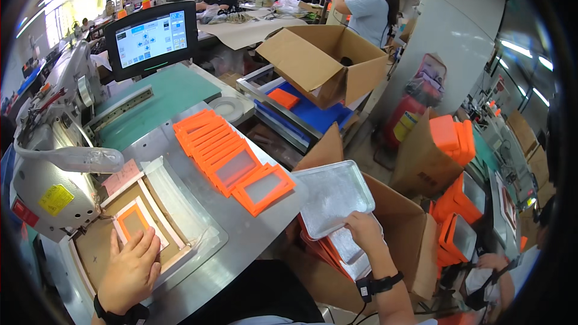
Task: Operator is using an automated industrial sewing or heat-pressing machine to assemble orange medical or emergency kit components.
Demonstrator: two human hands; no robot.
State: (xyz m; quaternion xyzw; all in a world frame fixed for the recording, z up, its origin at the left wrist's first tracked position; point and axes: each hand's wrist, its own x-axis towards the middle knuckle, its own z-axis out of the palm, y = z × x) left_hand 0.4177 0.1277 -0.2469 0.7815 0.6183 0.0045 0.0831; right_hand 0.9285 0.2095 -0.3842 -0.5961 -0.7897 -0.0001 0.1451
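Observation:
My left hand (pixel 133 262) lies with fingers stretched on a sewing template (pixel 84 265), touching the lower edge of its inner white frame. An orange rectangular frame (pixel 128 229) sits inside that inner frame, close to the sewing machine head (pixel 45 174). On the right, my right hand (pixel 365 233) pinches the lower edge of a silvery, rounded rectangular panel (pixel 334 195), tilted over an open cardboard box (pixel 403 229). More silvery panels with orange edges (pixel 352 256) lie in the box below it. The fingertips behind the panel are hidden.
Overlapping orange frames with grey windows (pixel 223 159) lie on the metal table (pixel 265 235). A lit screen (pixel 150 39) stands behind the machine. Beyond are another open carton (pixel 325 63) on a blue surface and a box of orange pieces (pixel 415 156). People work in the background and at right.

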